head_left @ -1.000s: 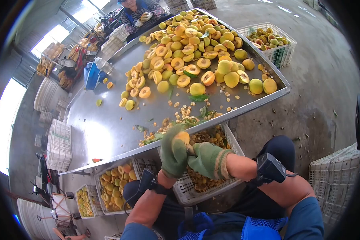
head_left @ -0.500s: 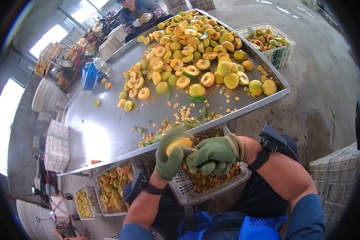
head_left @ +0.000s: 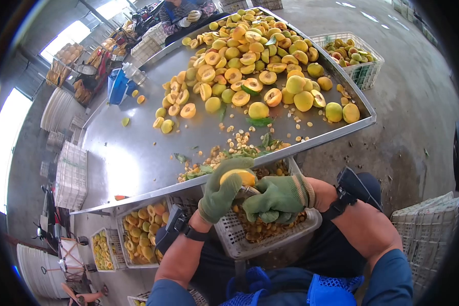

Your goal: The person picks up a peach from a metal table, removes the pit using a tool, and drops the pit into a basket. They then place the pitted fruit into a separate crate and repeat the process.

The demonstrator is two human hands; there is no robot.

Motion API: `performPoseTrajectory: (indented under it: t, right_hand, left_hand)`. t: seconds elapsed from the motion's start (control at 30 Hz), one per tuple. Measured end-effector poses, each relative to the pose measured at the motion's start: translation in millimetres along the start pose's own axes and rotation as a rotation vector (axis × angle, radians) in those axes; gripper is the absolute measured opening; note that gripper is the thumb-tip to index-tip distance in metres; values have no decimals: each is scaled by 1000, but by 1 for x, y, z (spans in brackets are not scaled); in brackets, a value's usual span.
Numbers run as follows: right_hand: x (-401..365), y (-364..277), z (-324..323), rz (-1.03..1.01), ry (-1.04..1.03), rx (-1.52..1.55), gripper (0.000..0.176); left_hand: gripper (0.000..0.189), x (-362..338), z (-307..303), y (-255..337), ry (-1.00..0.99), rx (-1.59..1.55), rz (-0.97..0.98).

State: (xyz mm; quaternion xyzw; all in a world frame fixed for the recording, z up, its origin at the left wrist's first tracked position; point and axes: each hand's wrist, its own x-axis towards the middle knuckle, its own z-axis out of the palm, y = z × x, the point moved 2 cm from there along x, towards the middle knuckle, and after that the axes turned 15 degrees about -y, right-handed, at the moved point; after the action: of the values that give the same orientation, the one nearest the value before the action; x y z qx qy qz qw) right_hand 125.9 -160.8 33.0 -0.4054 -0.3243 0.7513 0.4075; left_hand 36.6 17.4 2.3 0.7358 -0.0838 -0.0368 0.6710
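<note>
Worktop (head_left: pixel 122 163) was bare sheet metal, smooth, semi-gloss, w/ a bright glare patch. Left grip (head_left: pixel 220 194) & right grip (head_left: pixel 276 198) were both in matt green knit cloth, slightly rough. Fruit half (head_left: pixel 241 177) looked smooth w/ a faint sheen; tool (head_left: pixel 250 189), mostly hidden, looked like shiny metal. Crate (head_left: pixel 250 253) below was pale, dull perforated plastic; blue tub (head_left: pixel 118 87) was smooth plastic, approx. semi-gloss. Vest (head_left: pixel 334 290) was blue mesh cloth, sleeve (head_left: pixel 399 278) plain matt cloth. Floor (head_left: pixel 413 102) looked like concrete, mostly matt, w/ dark stains.
</note>
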Motion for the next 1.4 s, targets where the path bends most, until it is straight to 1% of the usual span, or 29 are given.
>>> performPoseTrajectory:
  t: [0.03,0.13,0.23,0.3,0.33,0.4,0.43,0.5,0.53,0.57,0.63,0.67,0.7,0.77,0.8,0.83,0.87,0.93,1.03,1.07,1.1,1.13,1.17,1.23,1.27,1.3,1.33,1.37,1.4]
  right_hand:
    - [-2,1,1,-11,27,-8,23]
    - [4,14,-4,-53,-210,312,23]
    - [9,17,-3,-107,-269,368,25]
    - [16,19,0,-133,-123,229,26]
    - [17,19,0,-149,-50,157,27]
    - [13,14,2,-142,-130,221,27]
    - [13,14,5,-134,-174,257,28]
    - [19,28,1,-187,-334,401,27]
    - [22,33,-1,-214,-414,472,27]
    - [22,32,-1,-209,-552,622,29]
    - [36,41,-4,-372,-544,481,31]
    - [32,39,-3,-341,-622,549,30]
    - [27,35,-1,-303,-696,615,30]
    - [32,37,-1,-304,-552,610,32]
    - [34,37,-2,-304,-486,599,33]
    - [26,40,-8,-168,-346,307,43]
    - [11,24,1,-253,-374,206,53]
    - [22,46,-9,7,-219,233,58]
    - [20,18,6,346,-14,-131,62]
    - [23,16,9,366,-6,-216,62]
    - [26,16,13,385,8,-302,62]
    - [27,20,16,402,21,-386,62]
    - [32,30,14,302,32,-565,59]
    - [42,70,0,-143,-120,-1205,40]
    - [42,82,0,-386,-184,-1504,38]
    - [42,95,-4,-366,-238,-1584,44]
    - [40,97,-5,-227,-247,-1436,43]
    - [40,95,-3,-90,-243,-1281,44]
    - [35,83,2,46,-237,-1158,44]
  left_hand:
    - [68,1,0,0,-11,8,-18]
    - [63,-1,6,5,49,-7,36]
    - [52,-2,12,4,154,114,105]
    - [50,1,13,-3,203,172,131]
    - [51,1,13,-1,211,149,124]
    - [53,1,15,1,227,104,113]
    - [52,-2,18,0,244,140,152]
    - [53,-3,25,-3,264,55,217]
    - [53,-2,30,-3,267,-65,243]
    - [54,-2,32,-4,270,-185,271]
    - [55,-4,27,-17,287,-253,159]
    - [56,-2,23,-22,295,-285,112]
    - [51,-2,22,-27,255,-604,186]
    - [51,-5,16,-32,288,-505,149]
    - [52,-8,9,-31,293,-506,130]
    - [54,-10,2,-27,298,-509,111]
    - [57,-12,-4,-16,294,-572,95]
    - [65,-20,-17,3,290,-692,69]
    - [68,-57,-45,0,449,-251,-8]
    - [69,-73,-54,2,483,-112,-48]
    - [68,-89,-64,9,604,12,-62]
    - [67,-113,-72,21,701,-49,-128]
    - [59,-144,-87,24,747,47,-149]
    - [51,-215,-134,8,799,366,-217]
    - [47,-253,-163,-12,800,558,-298]
    - [44,-303,-201,-44,722,863,-470]
    - [42,-362,-240,-85,533,1273,-690]
    - [41,-419,-279,-126,258,1735,-861]
    - [40,-464,-320,-163,-30,2176,-869]
